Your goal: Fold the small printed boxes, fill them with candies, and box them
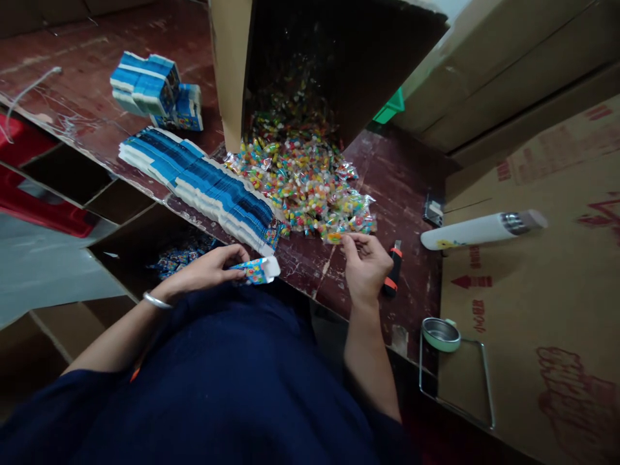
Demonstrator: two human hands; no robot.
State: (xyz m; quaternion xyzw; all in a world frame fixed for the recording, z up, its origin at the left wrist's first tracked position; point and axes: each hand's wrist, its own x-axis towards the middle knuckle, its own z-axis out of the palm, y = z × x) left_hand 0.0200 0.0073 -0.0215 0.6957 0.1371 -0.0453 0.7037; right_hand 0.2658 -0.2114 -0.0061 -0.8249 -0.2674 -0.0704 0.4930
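My left hand [216, 268] holds a small blue printed box [256, 271], its white end flap open toward the right. At the front edge of the candy pile, my right hand [365, 261] pinches the edge of a small clear candy packet [334, 238]. The pile of clear packets with colourful candies [310, 181] spills from a cardboard box [232, 77] lying on its side. Between the pile and the table edge lies a long row of flattened blue boxes [198, 184], close behind my left hand.
Bundled blue boxes [145, 81] sit at the back left. A cutter [393, 270] lies beside my right hand. Further right are a white bottle [477, 234], a metal cup [440, 334] and a large carton [523, 297]. Below the table edge, an open carton holds filled packs [181, 253].
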